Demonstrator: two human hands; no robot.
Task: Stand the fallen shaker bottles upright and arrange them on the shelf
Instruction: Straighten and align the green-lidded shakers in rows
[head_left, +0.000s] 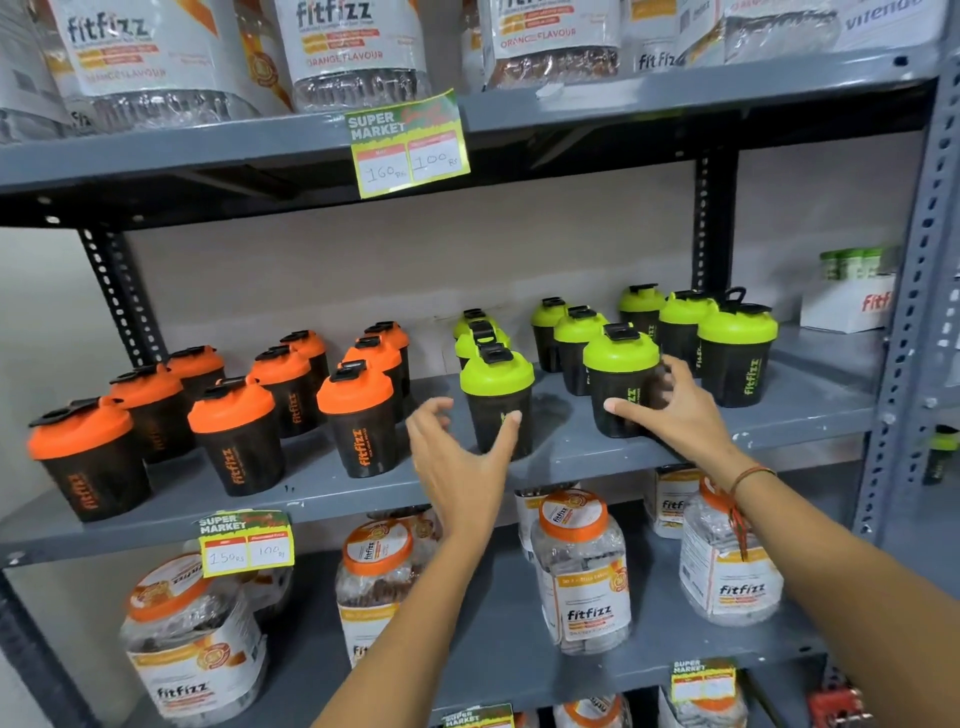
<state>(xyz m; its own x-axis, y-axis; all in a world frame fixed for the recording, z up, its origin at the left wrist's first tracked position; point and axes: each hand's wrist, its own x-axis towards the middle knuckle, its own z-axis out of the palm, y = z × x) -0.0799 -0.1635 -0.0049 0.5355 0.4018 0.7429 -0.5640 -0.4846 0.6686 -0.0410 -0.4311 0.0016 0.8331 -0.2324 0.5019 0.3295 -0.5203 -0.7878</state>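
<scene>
Green-lidded shaker bottle (621, 384) stands upright near the shelf (571, 452) front, right hand (670, 410) loosely cupping it. Left hand (457, 457) open beside its neighbour (497, 402). Nudge each gently into row alignment; avoid tipping.

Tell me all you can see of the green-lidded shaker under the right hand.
The shaker stands upright at the front edge of the middle shelf, first in its column of green ones. Dark, plastic-looking cup, bright green domed lid with a closed black flip cap, green lettering partly hidden. The right hand cups its lower body, thumb in front, fingers at the right side. The left hand is at the neighbouring shaker, not this one.
</scene>
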